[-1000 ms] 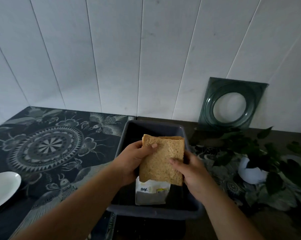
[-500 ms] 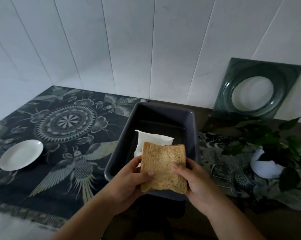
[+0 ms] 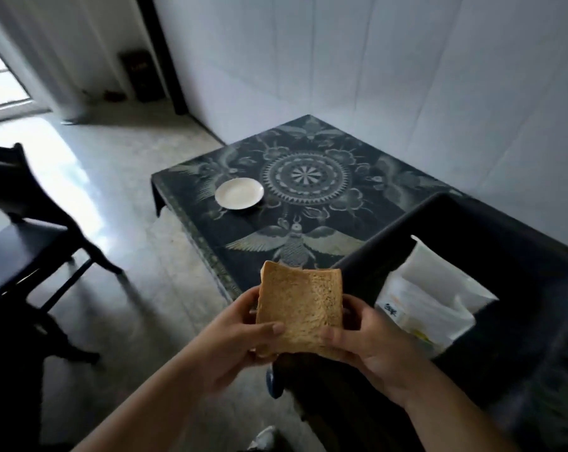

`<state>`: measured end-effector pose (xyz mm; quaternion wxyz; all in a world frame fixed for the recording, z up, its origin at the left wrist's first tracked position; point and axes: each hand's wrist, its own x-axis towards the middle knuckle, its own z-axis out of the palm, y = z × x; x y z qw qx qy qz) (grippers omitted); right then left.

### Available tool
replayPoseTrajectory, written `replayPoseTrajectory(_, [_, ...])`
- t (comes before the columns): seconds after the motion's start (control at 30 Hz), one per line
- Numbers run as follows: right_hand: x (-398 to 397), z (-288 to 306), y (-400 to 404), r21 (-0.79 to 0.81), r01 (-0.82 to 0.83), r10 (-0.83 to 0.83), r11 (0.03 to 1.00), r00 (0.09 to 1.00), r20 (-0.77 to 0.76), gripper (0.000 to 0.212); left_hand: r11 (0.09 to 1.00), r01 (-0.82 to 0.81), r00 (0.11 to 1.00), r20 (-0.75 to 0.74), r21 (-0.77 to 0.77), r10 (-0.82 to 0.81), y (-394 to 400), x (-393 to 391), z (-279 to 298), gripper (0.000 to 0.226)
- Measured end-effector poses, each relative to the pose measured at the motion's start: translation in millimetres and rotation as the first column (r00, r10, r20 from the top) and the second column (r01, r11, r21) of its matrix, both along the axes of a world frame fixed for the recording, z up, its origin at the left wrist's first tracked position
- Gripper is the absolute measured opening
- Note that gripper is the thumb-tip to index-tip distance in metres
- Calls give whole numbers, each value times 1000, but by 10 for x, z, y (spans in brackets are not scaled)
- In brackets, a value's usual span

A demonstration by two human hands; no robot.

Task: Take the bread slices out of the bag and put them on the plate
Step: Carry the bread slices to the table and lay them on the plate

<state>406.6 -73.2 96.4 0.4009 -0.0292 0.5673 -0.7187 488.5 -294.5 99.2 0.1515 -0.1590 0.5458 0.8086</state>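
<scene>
The bread (image 3: 300,309) is out of the bag, held upright in the air near the camera. The left hand (image 3: 240,337) grips its left edge and the right hand (image 3: 364,334) its right edge, thumbs pressed on the near face. Just to the right, the white bag (image 3: 429,298) lies inside a dark tray (image 3: 504,230). Well beyond, the white plate (image 3: 239,193) sits bare on the patterned surface (image 3: 308,177). A dark chair (image 3: 31,223) stands on the floor at left.

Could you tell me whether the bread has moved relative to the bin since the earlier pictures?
Yes. The bread, held by both hands, has come out of the bin toward the person; the bag stays inside.
</scene>
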Motion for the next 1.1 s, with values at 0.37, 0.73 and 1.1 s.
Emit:
replayPoseTrajectory(0.37, [205,-109,-1505,109,-614,620,782,784,-25,90,896,-439,898,7,-61,441,-795,1309,-91,75])
replayPoseTrajectory(0.73, [599,-93,-2835,133,-709,720,693,689,-79,75,821,-567,824,-36,-63,566,-1774,1801,-104,81])
replayPoseTrajectory(1.1, [877,-217,-4021,134,-695,707,706,700,-100,78,792,-609,792,9,-57,610,-2961,2051,-235,78])
